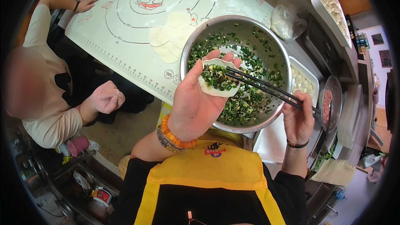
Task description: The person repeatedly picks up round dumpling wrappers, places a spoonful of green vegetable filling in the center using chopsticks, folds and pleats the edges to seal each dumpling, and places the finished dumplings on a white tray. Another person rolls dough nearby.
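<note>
On the palm and fingers of my left hand rests a round dough wrapper, topped with chopped green filling. My right hand grips a pair of black chopsticks, whose tips touch the filling. Beneath both lies a large steel bowl with more chopped greens inside. Several flat wrappers overlap on the printed pastry mat, left of the bowl.
A co-worker is at the left, one hand on the mat's edge. To the right are a white tray of dumplings, a bowl of pink filling and a plastic bag. Another loaded tray stands at the upper right.
</note>
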`<state>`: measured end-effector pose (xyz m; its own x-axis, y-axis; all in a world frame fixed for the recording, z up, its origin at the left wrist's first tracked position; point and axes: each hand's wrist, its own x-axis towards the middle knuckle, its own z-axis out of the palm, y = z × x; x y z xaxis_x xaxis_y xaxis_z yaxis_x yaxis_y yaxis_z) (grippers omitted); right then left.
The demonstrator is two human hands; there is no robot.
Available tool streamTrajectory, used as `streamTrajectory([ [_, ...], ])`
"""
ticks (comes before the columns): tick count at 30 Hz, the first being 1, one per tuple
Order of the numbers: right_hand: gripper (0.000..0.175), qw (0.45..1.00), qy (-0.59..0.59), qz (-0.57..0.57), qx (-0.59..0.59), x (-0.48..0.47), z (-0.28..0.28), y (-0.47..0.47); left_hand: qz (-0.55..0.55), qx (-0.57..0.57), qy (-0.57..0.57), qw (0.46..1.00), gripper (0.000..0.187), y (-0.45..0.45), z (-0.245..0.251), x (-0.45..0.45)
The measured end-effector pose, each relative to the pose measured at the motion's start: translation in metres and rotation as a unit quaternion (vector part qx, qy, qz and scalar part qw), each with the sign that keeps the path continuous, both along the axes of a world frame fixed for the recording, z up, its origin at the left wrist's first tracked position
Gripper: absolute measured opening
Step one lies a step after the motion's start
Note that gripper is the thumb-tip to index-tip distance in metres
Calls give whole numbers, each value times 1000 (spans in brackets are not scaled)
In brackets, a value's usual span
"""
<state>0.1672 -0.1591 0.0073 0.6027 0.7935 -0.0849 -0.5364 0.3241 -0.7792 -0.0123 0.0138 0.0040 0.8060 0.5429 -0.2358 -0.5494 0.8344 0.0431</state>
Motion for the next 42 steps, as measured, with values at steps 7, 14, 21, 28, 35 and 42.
streamTrajectory([
  [7, 25, 999, -8, 37, -15, -1, -9, 5, 6, -9, 1, 1000, 33, 2, -1, 0],
  [14, 22, 922, -303, 29, -238, 33, 22, 29, 91, 4, 48, 995, 36, 19, -5, -15],
  [21, 25, 936, -237, 148, -212, 13, -3, 74, 150, 20, 29, 988, 34, 31, -13, -34],
  [28, 27, 973, -103, 88, -185, 19, 1, 59, 143, 10, 23, 989, 37, 31, -14, -35],
  [35, 28, 979, -186, 43, -74, 14, 27, 28, 92, 12, 25, 995, 40, 23, -12, -22],
  [42, 33, 967, -248, 54, -19, -1, 33, 28, 65, 18, 27, 997, 40, 16, -13, -14],
])
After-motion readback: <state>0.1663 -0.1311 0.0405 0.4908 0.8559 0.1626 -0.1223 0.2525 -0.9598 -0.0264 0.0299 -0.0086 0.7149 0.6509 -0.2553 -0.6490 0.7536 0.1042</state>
